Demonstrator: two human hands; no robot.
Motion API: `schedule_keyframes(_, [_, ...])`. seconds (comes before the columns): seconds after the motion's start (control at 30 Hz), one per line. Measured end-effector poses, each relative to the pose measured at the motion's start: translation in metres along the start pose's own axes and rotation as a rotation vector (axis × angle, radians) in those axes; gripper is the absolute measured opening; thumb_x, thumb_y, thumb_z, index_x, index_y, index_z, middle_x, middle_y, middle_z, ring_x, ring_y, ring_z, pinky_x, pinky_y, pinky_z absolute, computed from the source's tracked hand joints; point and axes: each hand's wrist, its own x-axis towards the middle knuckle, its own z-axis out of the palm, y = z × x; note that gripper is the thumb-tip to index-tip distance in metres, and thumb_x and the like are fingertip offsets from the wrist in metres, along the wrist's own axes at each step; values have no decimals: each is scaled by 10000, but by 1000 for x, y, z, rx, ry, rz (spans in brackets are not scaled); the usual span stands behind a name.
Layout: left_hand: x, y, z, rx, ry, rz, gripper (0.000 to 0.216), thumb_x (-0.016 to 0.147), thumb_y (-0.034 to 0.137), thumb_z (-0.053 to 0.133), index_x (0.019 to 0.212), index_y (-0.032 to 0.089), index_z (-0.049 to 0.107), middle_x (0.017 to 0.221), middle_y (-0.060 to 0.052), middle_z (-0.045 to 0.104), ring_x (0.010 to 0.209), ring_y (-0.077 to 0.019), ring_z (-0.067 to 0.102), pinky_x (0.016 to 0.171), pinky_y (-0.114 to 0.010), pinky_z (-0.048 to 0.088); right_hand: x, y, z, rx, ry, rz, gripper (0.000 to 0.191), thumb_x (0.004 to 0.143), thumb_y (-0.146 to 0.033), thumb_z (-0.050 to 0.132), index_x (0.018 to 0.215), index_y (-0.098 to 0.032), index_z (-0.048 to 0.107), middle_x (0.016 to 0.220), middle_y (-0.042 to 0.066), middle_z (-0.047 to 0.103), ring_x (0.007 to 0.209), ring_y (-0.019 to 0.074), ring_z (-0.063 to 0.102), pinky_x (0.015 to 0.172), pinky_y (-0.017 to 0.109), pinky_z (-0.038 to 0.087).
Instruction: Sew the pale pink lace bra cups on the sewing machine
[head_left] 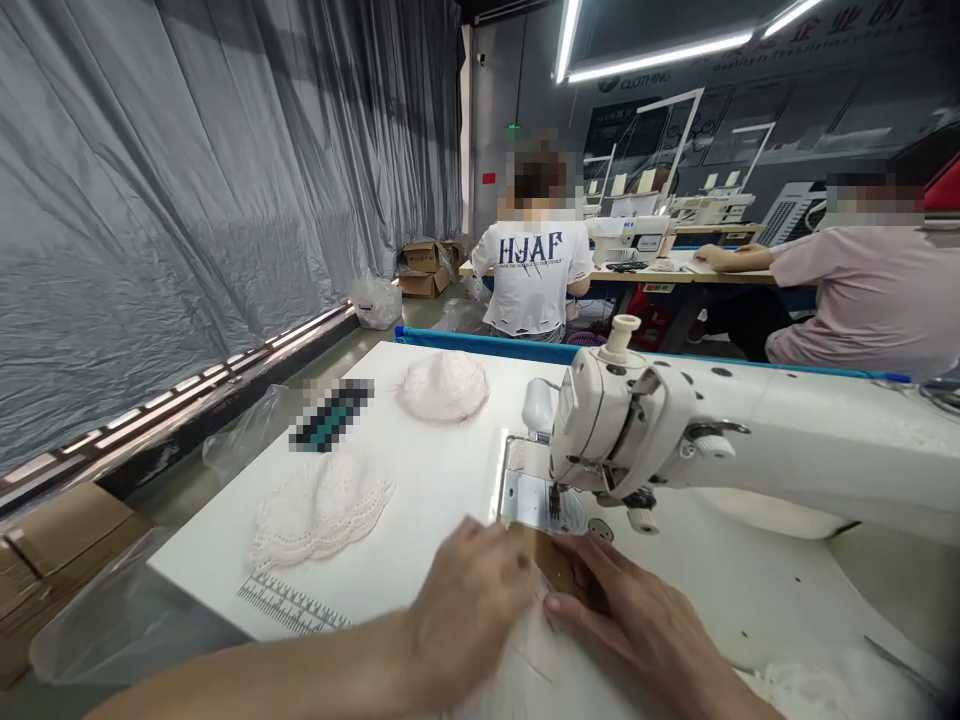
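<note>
My left hand (469,600) and my right hand (637,615) meet at the near edge of a white sewing table (442,490), just in front of the needle area of a white sewing machine (675,430). Both hands have their fingers closed on a piece of white lace fabric (540,655) that lies under them, beside a brown tape patch (551,560) on the table. The metal needle plate (529,500) sits just beyond my fingertips.
A stack of white lace pieces (319,510) lies at the table's left, another pile (442,387) farther back. A printed ruler (289,603) marks the near left edge. Two people sit at tables behind. Cardboard boxes (424,268) and a grey curtain stand left.
</note>
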Motion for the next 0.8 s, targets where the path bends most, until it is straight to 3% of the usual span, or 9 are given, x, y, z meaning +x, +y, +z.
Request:
schedule_keyframes(0.1, [17, -19, -7, -179, -239, -315, 253, 734, 242, 712, 923, 150, 572, 922, -33, 585, 866, -190, 529, 733, -316, 412, 1, -10, -1, 67, -67, 55, 241, 804, -371, 611, 987, -240, 524, 786, -15, 624, 594, 162, 636, 448, 232, 465])
schedule_keyframes(0.27, [21, -32, -14, -355, -305, -353, 126, 739, 223, 697, 721, 153, 593, 775, 10, 596, 753, -137, 559, 664, -239, 420, 9, -27, 0, 263, -132, 85, 48, 830, -229, 512, 868, -221, 540, 826, 12, 589, 659, 161, 585, 553, 257, 463])
schedule_keyframes(0.33, [12, -29, -26, -485, -328, -366, 138, 783, 286, 651, 760, 156, 609, 817, -1, 615, 756, -125, 569, 627, -211, 419, 11, -36, -6, 323, -161, 62, 136, 863, -224, 453, 744, -211, 518, 732, -3, 563, 646, 149, 558, 570, 244, 458])
schedule_keyframes(0.43, [-4, -16, -49, -989, -439, -488, 222, 773, 344, 650, 841, 136, 611, 734, -1, 616, 663, -105, 565, 604, -207, 422, 6, -53, -26, 469, -284, 44, 253, 901, -295, 433, 672, -204, 493, 637, -28, 526, 604, 124, 528, 539, 202, 441])
schedule_keyframes(0.5, [-15, -4, -62, -1303, -474, -605, 270, 699, 295, 718, 869, 113, 614, 684, 2, 606, 616, -95, 550, 604, -211, 420, -4, -66, -40, 693, -406, 115, 271, 896, -384, 468, 705, -198, 518, 646, -32, 521, 608, 115, 508, 546, 196, 425])
schedule_keyframes(0.63, [-38, 24, -71, -1489, -442, -756, 340, 573, 172, 779, 879, 102, 647, 709, -5, 624, 619, -81, 532, 613, -202, 417, -38, -84, -51, 1103, -531, 316, 311, 798, -485, 610, 731, -186, 558, 666, -34, 487, 618, 107, 443, 558, 203, 366])
schedule_keyframes(0.8, [-66, 54, -67, -1602, -496, -843, 349, 518, 159, 803, 837, 95, 676, 740, -26, 649, 664, -98, 549, 666, -223, 442, -84, -90, -37, 1173, -510, 449, 361, 720, -531, 678, 688, -191, 561, 626, -37, 478, 603, 115, 417, 552, 218, 340])
